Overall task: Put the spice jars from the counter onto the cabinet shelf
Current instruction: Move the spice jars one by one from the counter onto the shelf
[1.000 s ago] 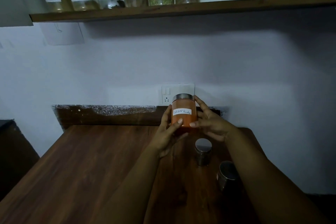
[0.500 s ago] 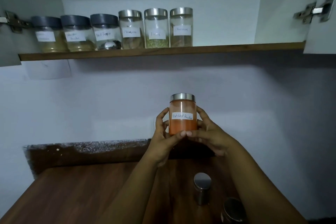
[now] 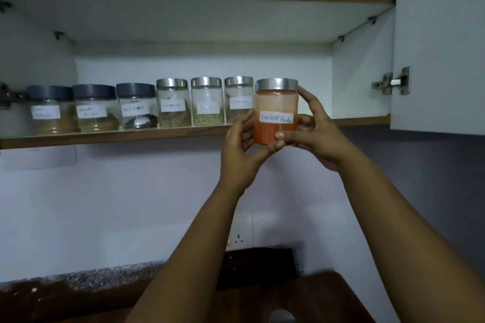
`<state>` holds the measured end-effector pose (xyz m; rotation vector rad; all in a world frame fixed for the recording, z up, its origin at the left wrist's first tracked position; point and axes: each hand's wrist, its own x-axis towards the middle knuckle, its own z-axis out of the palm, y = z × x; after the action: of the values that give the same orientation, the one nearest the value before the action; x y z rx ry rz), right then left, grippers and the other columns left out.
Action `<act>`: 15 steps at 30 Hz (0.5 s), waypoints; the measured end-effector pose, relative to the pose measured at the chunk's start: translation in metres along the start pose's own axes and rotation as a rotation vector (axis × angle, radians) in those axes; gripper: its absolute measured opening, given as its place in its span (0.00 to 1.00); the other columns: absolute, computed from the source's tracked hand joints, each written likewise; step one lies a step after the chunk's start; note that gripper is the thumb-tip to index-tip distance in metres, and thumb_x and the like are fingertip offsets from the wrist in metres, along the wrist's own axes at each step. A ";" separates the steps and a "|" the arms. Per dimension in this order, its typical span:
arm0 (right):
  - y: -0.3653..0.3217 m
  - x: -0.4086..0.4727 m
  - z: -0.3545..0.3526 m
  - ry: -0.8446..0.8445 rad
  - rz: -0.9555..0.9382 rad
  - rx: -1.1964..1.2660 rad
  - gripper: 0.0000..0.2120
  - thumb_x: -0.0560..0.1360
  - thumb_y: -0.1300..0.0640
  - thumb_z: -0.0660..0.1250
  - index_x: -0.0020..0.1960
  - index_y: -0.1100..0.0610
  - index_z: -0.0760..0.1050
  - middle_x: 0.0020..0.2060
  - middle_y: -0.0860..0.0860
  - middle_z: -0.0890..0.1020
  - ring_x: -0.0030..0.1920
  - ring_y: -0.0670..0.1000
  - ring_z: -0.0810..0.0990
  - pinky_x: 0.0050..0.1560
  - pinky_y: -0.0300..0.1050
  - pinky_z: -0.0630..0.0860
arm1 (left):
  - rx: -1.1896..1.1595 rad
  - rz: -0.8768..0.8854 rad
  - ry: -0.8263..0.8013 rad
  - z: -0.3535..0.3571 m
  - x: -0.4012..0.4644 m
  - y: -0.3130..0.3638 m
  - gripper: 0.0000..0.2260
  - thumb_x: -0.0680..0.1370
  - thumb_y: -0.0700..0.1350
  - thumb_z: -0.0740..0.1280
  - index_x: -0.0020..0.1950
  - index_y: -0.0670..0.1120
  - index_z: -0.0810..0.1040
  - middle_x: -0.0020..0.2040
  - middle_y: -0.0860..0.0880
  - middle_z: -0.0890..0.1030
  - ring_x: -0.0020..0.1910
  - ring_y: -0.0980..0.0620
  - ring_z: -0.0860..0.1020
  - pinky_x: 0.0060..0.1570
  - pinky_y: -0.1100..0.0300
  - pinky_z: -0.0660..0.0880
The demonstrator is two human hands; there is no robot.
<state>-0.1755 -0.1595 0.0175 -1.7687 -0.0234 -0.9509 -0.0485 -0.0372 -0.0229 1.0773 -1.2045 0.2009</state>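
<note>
Up at shelf level, fingers [image 3: 282,136] of L hand [image 3: 240,151] & R hand [image 3: 319,136] clamped round red chilli powder jar [image 3: 276,110], upright w/ steel lid, held just in front of cabinet shelf [image 3: 110,136] edge, right beside six labelled jars [image 3: 172,103] standing in a row, cabinet door [image 3: 441,44] open at right.

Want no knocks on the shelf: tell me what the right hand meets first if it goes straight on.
Likely nothing: the right hand carries the chilli jar toward bare shelf; depth unclear.

Bare shelf [image 3: 362,121] – right of jars [image 3: 238,99]
</note>
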 end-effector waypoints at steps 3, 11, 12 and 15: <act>-0.014 0.032 -0.017 0.008 -0.018 -0.089 0.50 0.64 0.63 0.80 0.74 0.37 0.57 0.59 0.55 0.78 0.57 0.53 0.82 0.55 0.52 0.81 | 0.024 0.024 0.011 0.011 0.038 0.000 0.36 0.68 0.47 0.78 0.73 0.49 0.66 0.66 0.48 0.75 0.61 0.53 0.77 0.57 0.58 0.79; -0.010 0.098 -0.056 -0.173 0.144 -0.294 0.58 0.65 0.62 0.79 0.77 0.37 0.41 0.69 0.60 0.70 0.67 0.59 0.72 0.68 0.60 0.70 | 0.696 0.168 0.048 0.020 0.085 -0.031 0.33 0.71 0.59 0.73 0.71 0.48 0.68 0.63 0.49 0.77 0.64 0.50 0.72 0.61 0.52 0.72; -0.008 0.104 -0.060 -0.188 0.175 -0.313 0.58 0.66 0.62 0.79 0.77 0.37 0.41 0.69 0.60 0.69 0.68 0.59 0.71 0.69 0.60 0.69 | 0.818 0.250 0.106 0.017 0.086 -0.037 0.29 0.72 0.61 0.71 0.68 0.47 0.72 0.60 0.49 0.78 0.60 0.49 0.73 0.57 0.52 0.73; -0.003 0.116 -0.065 -0.187 0.229 -0.365 0.55 0.68 0.63 0.77 0.78 0.39 0.42 0.69 0.58 0.70 0.68 0.57 0.71 0.69 0.56 0.69 | 0.926 0.425 0.343 0.011 0.083 -0.051 0.14 0.78 0.55 0.66 0.50 0.44 0.76 0.46 0.49 0.77 0.45 0.52 0.71 0.44 0.54 0.72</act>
<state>-0.1352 -0.2587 0.0967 -2.1380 0.2425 -0.6493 0.0107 -0.1051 0.0165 1.4668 -1.0092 1.3170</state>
